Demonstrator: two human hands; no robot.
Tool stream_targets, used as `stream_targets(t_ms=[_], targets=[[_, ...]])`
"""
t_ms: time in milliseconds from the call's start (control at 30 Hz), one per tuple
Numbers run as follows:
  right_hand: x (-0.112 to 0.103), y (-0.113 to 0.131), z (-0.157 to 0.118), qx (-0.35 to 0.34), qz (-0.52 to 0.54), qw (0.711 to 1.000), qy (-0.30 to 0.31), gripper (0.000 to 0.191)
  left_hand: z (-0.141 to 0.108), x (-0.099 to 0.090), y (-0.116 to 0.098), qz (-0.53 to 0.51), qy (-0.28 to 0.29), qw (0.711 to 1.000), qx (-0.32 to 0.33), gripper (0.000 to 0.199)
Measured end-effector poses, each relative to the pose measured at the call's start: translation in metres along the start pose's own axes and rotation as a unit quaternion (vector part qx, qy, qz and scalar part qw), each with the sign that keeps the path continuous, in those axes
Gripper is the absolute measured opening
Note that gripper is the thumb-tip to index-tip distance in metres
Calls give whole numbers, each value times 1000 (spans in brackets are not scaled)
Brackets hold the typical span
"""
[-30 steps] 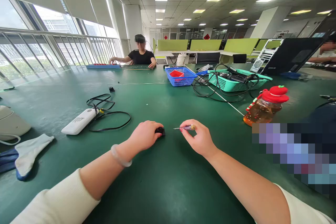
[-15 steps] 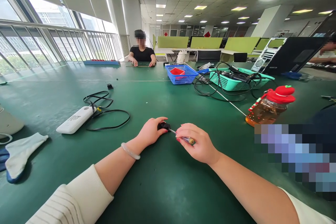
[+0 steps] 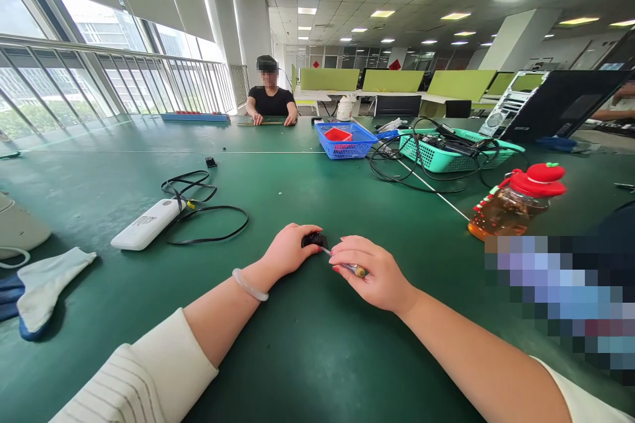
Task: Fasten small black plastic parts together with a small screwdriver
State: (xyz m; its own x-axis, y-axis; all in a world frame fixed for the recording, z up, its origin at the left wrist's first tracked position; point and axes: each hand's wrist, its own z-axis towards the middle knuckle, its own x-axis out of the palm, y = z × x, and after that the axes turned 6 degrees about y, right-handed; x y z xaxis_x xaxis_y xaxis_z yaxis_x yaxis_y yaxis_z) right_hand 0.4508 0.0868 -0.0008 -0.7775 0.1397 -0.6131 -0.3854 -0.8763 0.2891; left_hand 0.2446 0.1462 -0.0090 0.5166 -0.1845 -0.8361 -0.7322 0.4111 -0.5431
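On the green tabletop point(image 3: 297, 370), my left hand point(image 3: 290, 250) is closed around a small black part point(image 3: 315, 239), whose exact kind I cannot make out. My right hand point(image 3: 373, 271) grips a screwdriver point(image 3: 358, 271) by its see-through handle, with the fingers wrapped near the front. The thin metal shaft points left and its tip meets the near right side of the black part. Fingers of my left hand hide some of that part.
To the left lie a white power bank point(image 3: 147, 225) with a black cable and a glove point(image 3: 49, 291). Farther off stand a blue basket point(image 3: 344, 149) and a green basket point(image 3: 441, 160) with cables. A red-lidded bottle point(image 3: 518, 201) is at right. A person point(image 3: 270, 102) sits across the table.
The view has shifted slightly, so most things appear a little farther right. My right hand with the screwdriver has come closer to the black part. Both grips stay the same.
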Motion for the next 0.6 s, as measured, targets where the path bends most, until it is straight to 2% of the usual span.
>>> stream_targets(t_ms=[400,600], targets=[[-1,1,1,-20,-16,1000,1,17,0,0,0,10,5,1000,1,40],[-1,4,2,-47,-52,996,57,18,1,0,0,10,5,1000,8,39]])
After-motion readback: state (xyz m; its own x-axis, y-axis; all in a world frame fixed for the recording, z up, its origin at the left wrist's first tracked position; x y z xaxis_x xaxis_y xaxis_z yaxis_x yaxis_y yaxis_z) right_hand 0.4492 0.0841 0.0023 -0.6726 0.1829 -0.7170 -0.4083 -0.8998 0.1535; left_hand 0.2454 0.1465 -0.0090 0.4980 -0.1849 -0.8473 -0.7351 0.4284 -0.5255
